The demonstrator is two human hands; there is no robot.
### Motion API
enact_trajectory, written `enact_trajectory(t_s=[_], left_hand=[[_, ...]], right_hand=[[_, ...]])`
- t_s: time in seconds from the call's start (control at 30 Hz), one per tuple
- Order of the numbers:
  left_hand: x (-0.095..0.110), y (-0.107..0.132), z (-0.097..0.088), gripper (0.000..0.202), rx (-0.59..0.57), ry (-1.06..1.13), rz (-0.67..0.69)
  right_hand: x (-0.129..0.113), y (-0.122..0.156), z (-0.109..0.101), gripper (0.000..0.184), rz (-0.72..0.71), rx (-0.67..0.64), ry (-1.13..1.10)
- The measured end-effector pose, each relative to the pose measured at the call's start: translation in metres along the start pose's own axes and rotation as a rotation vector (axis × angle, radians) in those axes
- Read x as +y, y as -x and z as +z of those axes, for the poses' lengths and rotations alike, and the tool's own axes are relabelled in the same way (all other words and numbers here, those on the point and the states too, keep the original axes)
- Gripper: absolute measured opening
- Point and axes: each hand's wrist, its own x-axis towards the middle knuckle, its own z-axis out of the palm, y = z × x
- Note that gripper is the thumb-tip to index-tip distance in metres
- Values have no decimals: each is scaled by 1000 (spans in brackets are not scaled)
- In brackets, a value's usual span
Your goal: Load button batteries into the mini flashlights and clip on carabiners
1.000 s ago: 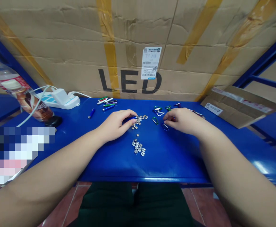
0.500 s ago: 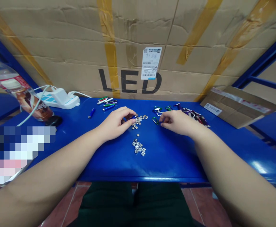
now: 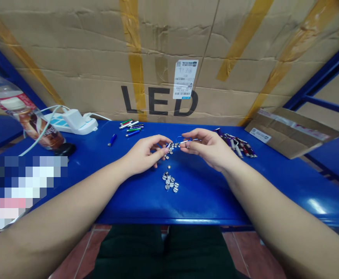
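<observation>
Blue metal bench top [image 3: 204, 199] forms the work surface under inspection. We find both hands working close together at its centre, with their fingertips nearly meeting. The left hand [image 3: 143, 155] has its thumb and fingers drawn into a tight pinch on a small blue tube [image 3: 167, 145], of which only the tip shows. The right hand [image 3: 208, 149] is partly open, its thumb and forefinger holding a blue-and-silver carabiner clip [image 3: 185, 141] up in the gap between the hands.

Directly beneath that gap lies a loose scatter of silver button cells [image 3: 171, 148], and a second cluster of button cells [image 3: 170, 182] sits nearer the person. We note a bundle of dark keychain torches [image 3: 236, 145] beyond the right hand, and a blue mini torch [image 3: 112, 139] and a row of coloured mini torches [image 3: 131, 125] beyond the left. A white power strip [image 3: 70, 124] lies toward the bench's far left.
</observation>
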Motion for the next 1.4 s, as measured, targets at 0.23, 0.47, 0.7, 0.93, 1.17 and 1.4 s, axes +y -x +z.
enact_trajectory(t_s=[0.23, 0.47, 0.7, 0.93, 1.17, 1.4], left_hand=[[1, -1, 7, 38, 6, 90, -17], [4, 0, 8, 34, 4, 110, -13], [6, 1, 10, 30, 12, 112, -9], [6, -1, 12, 33, 22, 149, -16], [5, 1, 12, 35, 27, 177, -16], [6, -1, 13, 37, 68, 207, 1]], right_hand=[[5, 3, 16, 40, -169, 23, 125], [7, 4, 20, 35, -212, 2, 192], [8, 8, 26, 32, -231, 29, 222], [12, 9, 27, 32, -281, 58, 224], [15, 8, 28, 34, -293, 56, 211], [10, 12, 30, 28, -250, 30, 212]])
